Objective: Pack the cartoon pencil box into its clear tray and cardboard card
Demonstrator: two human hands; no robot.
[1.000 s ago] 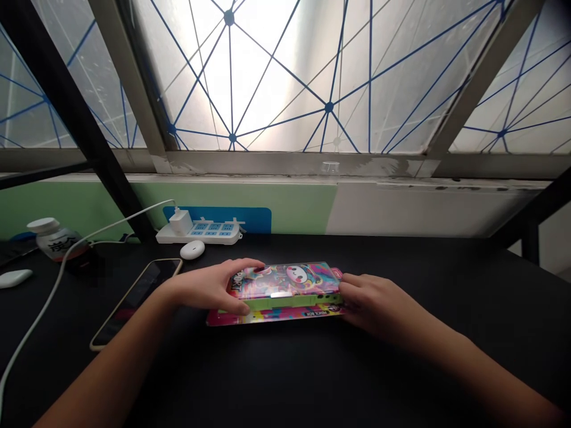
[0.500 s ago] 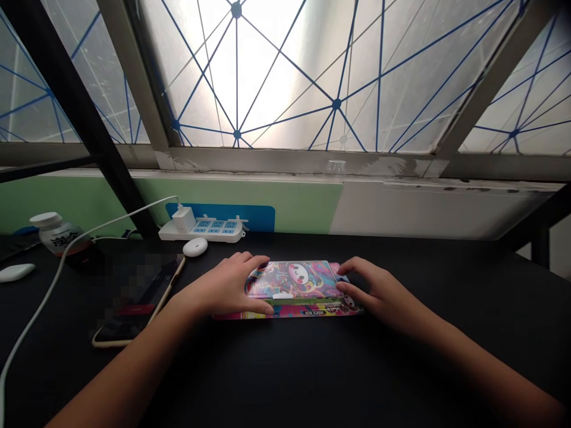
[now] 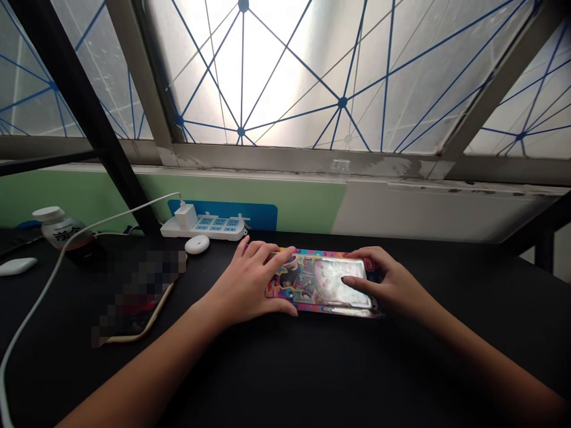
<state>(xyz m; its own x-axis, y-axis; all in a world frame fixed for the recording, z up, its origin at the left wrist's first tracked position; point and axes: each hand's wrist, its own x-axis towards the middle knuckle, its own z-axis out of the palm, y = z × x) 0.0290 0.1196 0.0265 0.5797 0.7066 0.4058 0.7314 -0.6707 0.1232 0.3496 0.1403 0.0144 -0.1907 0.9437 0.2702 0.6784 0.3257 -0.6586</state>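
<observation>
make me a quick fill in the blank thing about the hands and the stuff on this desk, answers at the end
1. The left hand covers the ____ end of the colourful box.
2. The right hand has its ____ on the box's top face, with a finger along the far edge.
3. The round white case lies on a desk that is ____ in colour.
4. The bottle at the far left has a ____ cap.

Missing words: left; thumb; black; white.

Left grip (image 3: 253, 282) clasps palm-down, spread wide; right grip (image 3: 389, 278) curls, thumb (image 3: 362, 285) extended; both forearms (image 3: 167, 351) slant inward.
</observation>
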